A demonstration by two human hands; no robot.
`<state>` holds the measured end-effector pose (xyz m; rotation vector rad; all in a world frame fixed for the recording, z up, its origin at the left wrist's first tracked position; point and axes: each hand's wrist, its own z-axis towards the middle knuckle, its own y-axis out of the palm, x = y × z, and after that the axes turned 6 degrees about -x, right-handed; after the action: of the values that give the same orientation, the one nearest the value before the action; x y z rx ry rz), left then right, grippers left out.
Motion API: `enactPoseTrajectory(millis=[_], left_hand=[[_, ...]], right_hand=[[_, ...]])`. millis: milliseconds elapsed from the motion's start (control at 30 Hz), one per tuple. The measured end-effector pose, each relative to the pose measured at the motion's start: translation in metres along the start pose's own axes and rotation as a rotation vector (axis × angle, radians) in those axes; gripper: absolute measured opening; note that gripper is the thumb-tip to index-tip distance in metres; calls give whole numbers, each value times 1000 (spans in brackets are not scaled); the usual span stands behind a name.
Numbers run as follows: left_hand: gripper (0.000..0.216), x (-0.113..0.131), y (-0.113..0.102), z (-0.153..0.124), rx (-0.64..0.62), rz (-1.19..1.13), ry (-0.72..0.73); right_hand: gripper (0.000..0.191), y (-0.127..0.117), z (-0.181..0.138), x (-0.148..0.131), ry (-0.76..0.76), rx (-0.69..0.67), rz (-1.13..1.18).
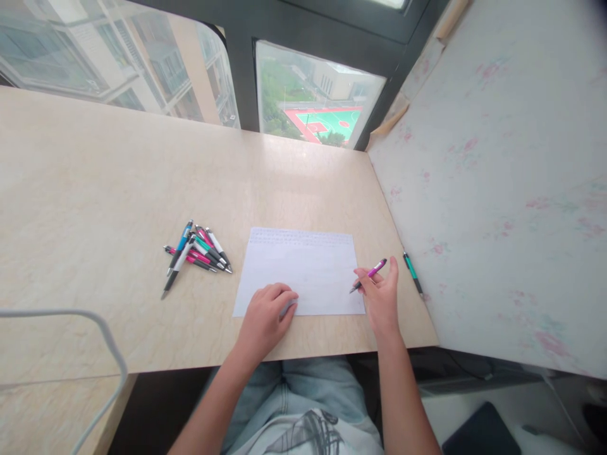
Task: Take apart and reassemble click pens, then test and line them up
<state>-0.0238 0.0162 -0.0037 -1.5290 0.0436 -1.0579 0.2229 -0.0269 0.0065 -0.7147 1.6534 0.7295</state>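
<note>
Paper [303, 268] lies under the left hand [266, 318], fingers curled and pressing flat; right hand [380, 297] pinches a purple pen [368, 275]; spare pens [196, 253] lie nearby.

Purple pen [368, 275] in right hand [382, 297]

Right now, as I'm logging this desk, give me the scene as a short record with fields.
left hand: rests on the paper, near edge, fingers curled
right hand: holds purple pen at the paper's right edge
paper: flat on the table, faint writing along far edge
pen pile: on the table, left of the paper
green pen: lies on the table, right of right hand
</note>
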Motion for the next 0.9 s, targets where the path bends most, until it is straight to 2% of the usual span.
enactPoseTrajectory(millis=[267, 600, 733, 900], left_hand=[[13, -1, 0, -1, 2, -16, 11], [12, -3, 1, 0, -16, -25, 7], [13, -3, 2, 0, -13, -30, 9], [13, -3, 2, 0, -6, -32, 8]], right_hand=[[90, 2, -9, -3, -36, 30, 11], [83, 3, -15, -5, -33, 33, -37], [92, -5, -10, 1, 24, -46, -71], [79, -14, -8, 7, 57, -172, -87]])
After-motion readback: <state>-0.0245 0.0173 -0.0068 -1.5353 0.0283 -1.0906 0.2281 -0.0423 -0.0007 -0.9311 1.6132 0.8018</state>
